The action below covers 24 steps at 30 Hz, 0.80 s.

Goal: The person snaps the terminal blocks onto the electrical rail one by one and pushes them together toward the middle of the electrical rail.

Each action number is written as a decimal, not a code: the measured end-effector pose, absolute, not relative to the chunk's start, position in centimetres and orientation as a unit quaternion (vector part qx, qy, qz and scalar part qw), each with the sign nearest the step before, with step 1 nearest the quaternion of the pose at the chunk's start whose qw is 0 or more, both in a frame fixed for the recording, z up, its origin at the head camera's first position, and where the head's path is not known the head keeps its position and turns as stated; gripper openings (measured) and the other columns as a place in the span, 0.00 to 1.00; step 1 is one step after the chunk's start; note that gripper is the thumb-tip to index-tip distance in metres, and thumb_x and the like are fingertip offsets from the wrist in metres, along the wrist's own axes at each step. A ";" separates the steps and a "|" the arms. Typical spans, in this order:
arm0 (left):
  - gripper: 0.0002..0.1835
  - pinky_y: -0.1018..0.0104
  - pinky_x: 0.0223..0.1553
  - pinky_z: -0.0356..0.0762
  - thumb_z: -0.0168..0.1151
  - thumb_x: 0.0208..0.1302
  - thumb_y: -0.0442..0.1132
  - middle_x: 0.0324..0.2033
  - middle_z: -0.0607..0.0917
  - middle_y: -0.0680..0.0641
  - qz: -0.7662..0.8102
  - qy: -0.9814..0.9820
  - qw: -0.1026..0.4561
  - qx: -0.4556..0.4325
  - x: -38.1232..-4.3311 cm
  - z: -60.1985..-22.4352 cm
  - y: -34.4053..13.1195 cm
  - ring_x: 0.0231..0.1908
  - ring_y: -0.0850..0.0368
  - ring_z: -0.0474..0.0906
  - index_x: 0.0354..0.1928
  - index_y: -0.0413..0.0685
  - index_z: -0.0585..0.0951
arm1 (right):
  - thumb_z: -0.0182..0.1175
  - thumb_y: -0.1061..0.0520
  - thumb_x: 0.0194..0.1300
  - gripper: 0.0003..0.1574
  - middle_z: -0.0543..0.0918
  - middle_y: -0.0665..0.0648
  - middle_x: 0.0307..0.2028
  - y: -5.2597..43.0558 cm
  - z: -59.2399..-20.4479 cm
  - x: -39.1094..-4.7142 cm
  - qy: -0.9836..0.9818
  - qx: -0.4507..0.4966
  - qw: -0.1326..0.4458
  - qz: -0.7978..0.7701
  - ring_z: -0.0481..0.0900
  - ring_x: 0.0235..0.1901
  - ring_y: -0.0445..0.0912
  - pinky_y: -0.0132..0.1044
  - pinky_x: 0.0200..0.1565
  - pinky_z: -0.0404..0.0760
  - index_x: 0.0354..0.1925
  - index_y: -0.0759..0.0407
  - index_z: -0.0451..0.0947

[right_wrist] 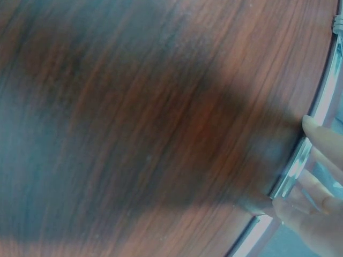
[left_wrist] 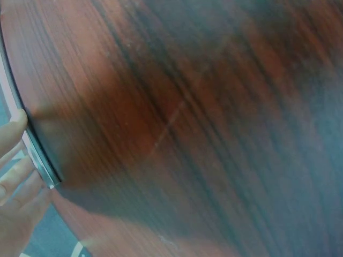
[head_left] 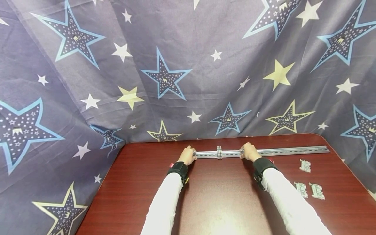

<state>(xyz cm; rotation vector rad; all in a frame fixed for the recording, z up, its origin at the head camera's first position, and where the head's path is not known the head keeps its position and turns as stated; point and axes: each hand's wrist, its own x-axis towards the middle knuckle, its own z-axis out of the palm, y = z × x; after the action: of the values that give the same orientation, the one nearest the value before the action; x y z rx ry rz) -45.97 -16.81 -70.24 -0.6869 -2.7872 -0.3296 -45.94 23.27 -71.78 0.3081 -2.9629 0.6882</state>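
A short slotted metal DIN rail (head_left: 207,154) lies along the back of the table. My left hand (head_left: 187,155) pinches it near its left end, thumb on the near side and fingers beyond. At its right end my right hand (head_left: 249,152) pinches it the same way. Between the hands, a narrow grey clip-on block (head_left: 219,152) sits across the rail. The right wrist view shows that block (right_wrist: 338,24) at the upper edge, and the end of the rail (right_wrist: 292,168) under my fingers.
A second, longer slotted rail (head_left: 293,150) extends rightward from behind my right hand. Three pale clip-like parts, one farther back (head_left: 305,165) and two nearer (head_left: 301,190), lie at the right of the reddish-brown table (head_left: 141,182). A star-patterned curtain (head_left: 176,32) hangs behind.
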 end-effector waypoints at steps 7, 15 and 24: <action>0.17 0.60 0.32 0.72 0.70 0.39 0.47 0.29 0.73 0.47 -0.117 -0.959 0.133 -0.220 -46.1 -70.5 -16.8 0.31 0.49 0.73 0.33 0.50 0.81 | 0.73 0.42 0.28 0.30 0.74 0.63 0.33 23.9 -74.8 -48.0 -0.966 0.137 0.077 0.207 0.72 0.34 0.63 0.51 0.37 0.70 0.33 0.53 0.82; 0.19 0.57 0.26 0.73 0.68 0.42 0.49 0.34 0.72 0.48 -0.094 -0.972 0.132 -0.172 -45.2 -71.0 -15.9 0.31 0.49 0.75 0.39 0.54 0.79 | 0.65 0.54 0.46 0.21 0.73 0.68 0.33 18.6 -58.1 -35.0 -0.976 0.131 0.058 0.166 0.74 0.34 0.63 0.49 0.31 0.75 0.39 0.63 0.77; 0.16 0.55 0.39 0.72 0.63 0.49 0.35 0.36 0.75 0.38 -0.131 -0.970 0.086 -0.185 -31.0 -52.4 -11.7 0.37 0.42 0.75 0.40 0.35 0.77 | 0.63 0.63 0.48 0.22 0.73 0.71 0.37 16.0 -51.2 -28.9 -0.975 0.123 0.070 0.169 0.74 0.38 0.66 0.53 0.35 0.74 0.43 0.71 0.73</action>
<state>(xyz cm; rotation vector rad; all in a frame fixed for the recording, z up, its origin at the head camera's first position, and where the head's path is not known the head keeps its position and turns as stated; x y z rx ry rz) -30.98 -11.72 -52.43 -0.5527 -2.8916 -0.3895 -28.88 16.00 -51.21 0.3692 -2.9342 0.5074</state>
